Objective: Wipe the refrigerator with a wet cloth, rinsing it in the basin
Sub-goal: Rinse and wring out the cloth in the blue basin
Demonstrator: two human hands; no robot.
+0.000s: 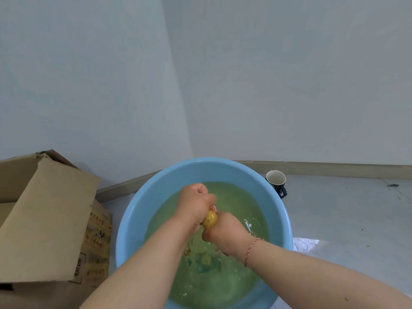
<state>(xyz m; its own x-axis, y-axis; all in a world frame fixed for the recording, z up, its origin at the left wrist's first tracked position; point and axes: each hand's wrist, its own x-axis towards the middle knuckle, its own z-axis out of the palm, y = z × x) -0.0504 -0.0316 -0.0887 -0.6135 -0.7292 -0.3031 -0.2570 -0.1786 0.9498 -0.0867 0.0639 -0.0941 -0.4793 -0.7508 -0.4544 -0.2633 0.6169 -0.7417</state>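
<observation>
A light blue basin (169, 175) stands on the floor, holding greenish water. Above the water both my hands grip a wet yellow cloth (210, 219), bunched into a tight roll between them. My left hand (195, 202) is fisted around its far end, and my right hand (225, 233) is curled around its near end. Only a short stretch of cloth shows between the fists. Ripples and splashes mark the water below. The refrigerator is not in view.
An open cardboard box (44, 219) stands against the basin's left side. A dark mug (277, 182) with a white inside sits on the floor behind the basin's right rim. Wet patches (305, 243) lie on the pale floor to the right. Walls meet in a corner behind.
</observation>
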